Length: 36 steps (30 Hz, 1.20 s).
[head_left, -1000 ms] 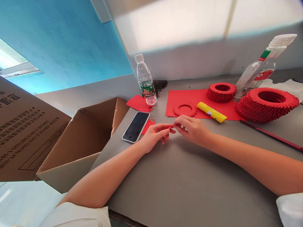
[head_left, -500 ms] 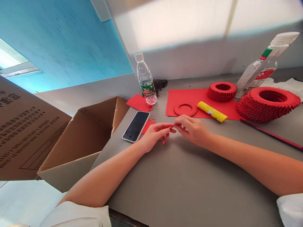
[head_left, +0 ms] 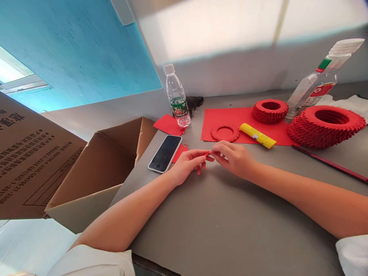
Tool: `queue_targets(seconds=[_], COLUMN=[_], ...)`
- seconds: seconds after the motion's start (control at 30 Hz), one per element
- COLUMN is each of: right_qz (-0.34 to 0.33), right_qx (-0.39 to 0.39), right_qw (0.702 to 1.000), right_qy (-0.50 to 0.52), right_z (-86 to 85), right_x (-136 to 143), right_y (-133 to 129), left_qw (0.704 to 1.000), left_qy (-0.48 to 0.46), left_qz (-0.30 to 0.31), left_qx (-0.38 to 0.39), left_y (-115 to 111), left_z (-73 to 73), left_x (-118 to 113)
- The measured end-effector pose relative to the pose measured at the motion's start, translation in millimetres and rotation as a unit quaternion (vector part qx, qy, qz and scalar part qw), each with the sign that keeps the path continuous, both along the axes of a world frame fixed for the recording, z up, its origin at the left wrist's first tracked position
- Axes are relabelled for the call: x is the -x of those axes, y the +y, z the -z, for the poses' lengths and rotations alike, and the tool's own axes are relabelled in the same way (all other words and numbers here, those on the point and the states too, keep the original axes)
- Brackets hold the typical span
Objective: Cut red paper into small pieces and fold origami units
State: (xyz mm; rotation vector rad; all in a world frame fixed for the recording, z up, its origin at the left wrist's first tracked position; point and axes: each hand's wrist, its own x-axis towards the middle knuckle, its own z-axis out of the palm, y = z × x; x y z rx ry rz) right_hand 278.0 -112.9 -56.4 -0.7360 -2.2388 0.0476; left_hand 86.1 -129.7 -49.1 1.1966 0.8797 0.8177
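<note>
Between thumb and fingers, my left hand (head_left: 188,165) pinches a small red paper piece (head_left: 207,153) above the grey table (head_left: 224,230). My right hand (head_left: 234,158) meets it from the right, its fingertips closed at the piece's right end. Just behind my hands a flat red paper ring (head_left: 225,132) lies on a red sheet (head_left: 221,115), beside a yellow glue stick (head_left: 258,135). Farther right are a smaller stack of red rings (head_left: 270,111) and a larger stack (head_left: 326,126).
A phone (head_left: 165,154) lies left of my hands, near red paper scraps (head_left: 168,124) and a water bottle (head_left: 177,96). An open cardboard box (head_left: 94,168) stands beyond the left edge. At right are a clear bottle (head_left: 319,84) and a dark red strip (head_left: 330,163).
My right hand has shifted very slightly at the fingertips. My left hand keeps its pinch on the red paper piece.
</note>
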Motion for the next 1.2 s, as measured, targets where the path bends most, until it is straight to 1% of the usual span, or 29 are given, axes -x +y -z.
queue_targets(seconds=[0.17,0.5,0.73,1.0,1.13,1.2], right_qz=[-0.002,-0.001,-0.002,0.006,0.003,-0.008], right_qx=[-0.009,-0.02,-0.016,-0.015,-0.008,0.012], right_qw=[1.0,1.0,1.0,0.999,1.0,1.0], right_qy=[0.005,-0.005,-0.006,-0.029,-0.019,-0.01], right_z=[1.8,0.2,1.1,-4.5,-2.1,0.1], right_x=[-0.3,-0.5,-0.9,-0.9,0.3,0.8], right_y=[1.2,0.5,-0.1,-2.2,-2.7,-2.5], left_qw=[1.0,1.0,1.0,0.999,0.997,0.994], left_qy=[0.001,-0.004,-0.007,0.025,0.057,0.084], left_qz=[-0.003,-0.001,0.011,0.022,0.026,0.023], left_qx=[0.001,0.012,0.009,-0.017,-0.041,-0.058], left_y=[-0.7,0.9,0.7,2.1,1.1,-1.1], left_z=[-0.5,0.6,-0.7,2.8,2.4,0.2], left_x=[-0.3,-0.5,0.4,0.5,-0.4,-1.5])
